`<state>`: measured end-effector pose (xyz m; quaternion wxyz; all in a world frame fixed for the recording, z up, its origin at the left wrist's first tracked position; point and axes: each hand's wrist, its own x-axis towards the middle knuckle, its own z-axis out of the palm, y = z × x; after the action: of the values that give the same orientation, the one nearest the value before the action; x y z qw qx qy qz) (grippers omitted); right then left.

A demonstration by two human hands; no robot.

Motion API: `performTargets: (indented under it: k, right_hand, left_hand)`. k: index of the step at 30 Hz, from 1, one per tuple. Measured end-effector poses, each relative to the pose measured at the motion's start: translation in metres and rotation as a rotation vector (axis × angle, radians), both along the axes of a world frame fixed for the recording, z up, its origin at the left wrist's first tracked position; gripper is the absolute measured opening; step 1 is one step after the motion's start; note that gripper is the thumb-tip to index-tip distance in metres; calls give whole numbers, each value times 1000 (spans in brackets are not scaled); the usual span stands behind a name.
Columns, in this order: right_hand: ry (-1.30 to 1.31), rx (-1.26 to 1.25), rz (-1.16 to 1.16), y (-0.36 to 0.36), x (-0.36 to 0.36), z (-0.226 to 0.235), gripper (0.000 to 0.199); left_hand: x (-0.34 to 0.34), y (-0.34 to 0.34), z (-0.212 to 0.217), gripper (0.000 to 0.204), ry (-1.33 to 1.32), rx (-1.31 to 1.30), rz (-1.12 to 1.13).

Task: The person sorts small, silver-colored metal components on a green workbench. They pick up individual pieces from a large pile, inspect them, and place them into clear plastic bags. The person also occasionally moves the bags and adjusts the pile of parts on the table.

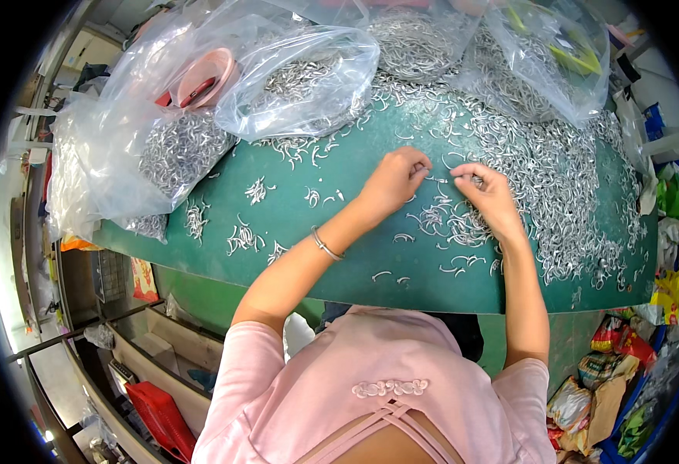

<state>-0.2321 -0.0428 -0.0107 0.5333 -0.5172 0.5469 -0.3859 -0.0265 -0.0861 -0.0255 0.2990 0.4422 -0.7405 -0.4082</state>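
Both hands work close together over a green tabletop (293, 271) strewn with small curved silver metal pieces (564, 193). The fingers of my left hand (396, 178) are pinched together; what they hold, if anything, is too small to make out. Just to its right, my right hand (488, 199) also has thumb and forefinger drawn into a pinch, its contents unclear. A few slim silver pieces (438, 180) show in the gap between the fingertips. Below the right hand lies a loose cluster of the curved pieces (432, 220).
Clear plastic bags filled with the same pieces line the far side, among them one bag (301, 81) and a left bag (185, 151). A pink bowl (209, 77) holds a red-handled tool. Small piles (243, 238) sit at left. Colourful packages (622, 340) crowd the right floor.
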Motion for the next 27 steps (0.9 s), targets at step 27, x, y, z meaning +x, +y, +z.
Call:
performTargets:
  k: [27]
  right_hand:
    - [-696, 412, -202, 14, 14, 9, 31]
  left_hand:
    - [15, 22, 22, 14, 120, 241, 41]
